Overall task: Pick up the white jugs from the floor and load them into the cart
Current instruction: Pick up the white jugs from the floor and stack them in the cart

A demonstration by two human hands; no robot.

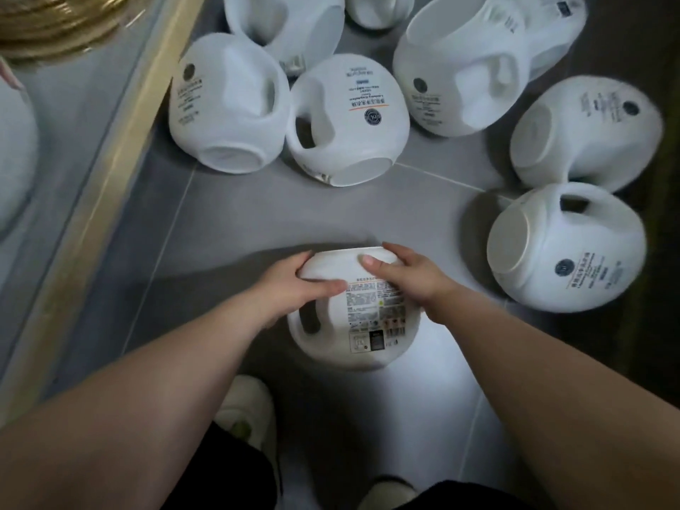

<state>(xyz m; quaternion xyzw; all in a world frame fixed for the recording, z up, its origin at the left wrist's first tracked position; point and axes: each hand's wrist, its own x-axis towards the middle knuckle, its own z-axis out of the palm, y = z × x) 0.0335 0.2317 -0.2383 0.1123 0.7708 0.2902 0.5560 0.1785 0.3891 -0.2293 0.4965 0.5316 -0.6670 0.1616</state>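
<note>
Nearest, at the bottom edge of the floor (228,222), two pale slippers (244,410) show between the person's dark trouser legs. Just beyond them a white jug (353,318) is held between both hands, its flat base turned away and its printed back label with barcodes facing up; its handle loop sits on the left side. Whether it rests on the tiles or is lifted off them I cannot tell. The left hand (294,288) clasps the jug's left side with the thumb laid across the top, and the right hand (412,274) clasps the right side, fingers curled over the base rim.

The floor is grey tile with pale grout lines, lit brightly near the feet and dim toward the right edge. Along the left edge runs a cart (110,171) with a gold-coloured rail and a clear wall; a blurred white shape lies inside it.

Farther on, more white jugs (346,119) lie tipped on their sides across the far part of the floor, some touching, each with a moulded handle and dark printed text.
</note>
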